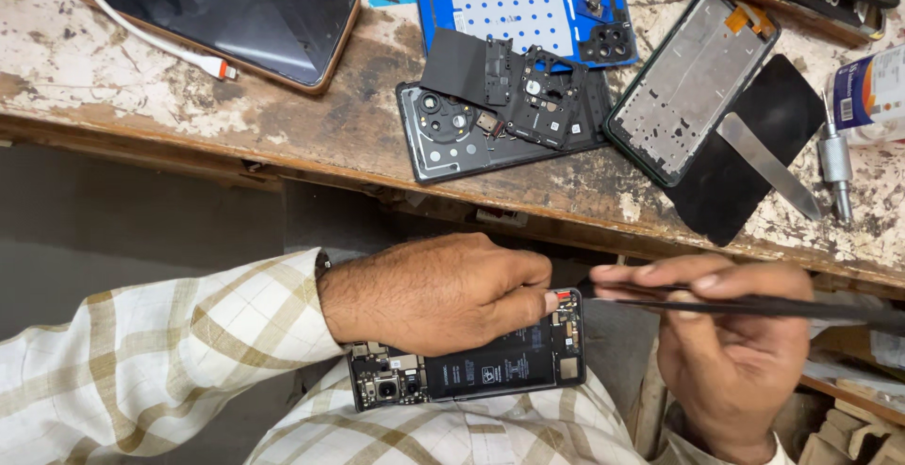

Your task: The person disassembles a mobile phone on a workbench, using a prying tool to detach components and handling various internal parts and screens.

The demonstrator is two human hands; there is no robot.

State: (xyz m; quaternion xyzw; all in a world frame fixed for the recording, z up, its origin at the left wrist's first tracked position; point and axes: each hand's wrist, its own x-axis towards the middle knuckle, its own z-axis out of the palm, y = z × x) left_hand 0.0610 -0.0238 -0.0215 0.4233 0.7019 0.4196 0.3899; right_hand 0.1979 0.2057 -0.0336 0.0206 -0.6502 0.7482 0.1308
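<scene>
Holding an opened phone [471,366] down in the lap, the left hand [438,291] is curled over its top edge, fingers closed on the frame near the right end. Back cover is off, so you can see the black battery and the boards. Its long axis runs roughly 9 to 3 o'clock, camera end at 9, and the end with the small red part at 3.

Right hand [731,347] sits at 3 o'clock from the phone, fingers pinched shut on black tweezers [716,303], whose tips point toward 9 and sit just beside that right end. So the left hand is the one touching the phone; the right is near but apart.

Up on the worn wooden bench [283,126] at 12 o'clock I count: one intact phone with a white cable, one grey back cover [443,145] with loose black shields piled on it, one blue back cover, one empty frame, one metal pry blade, one screwdriver.
</scene>
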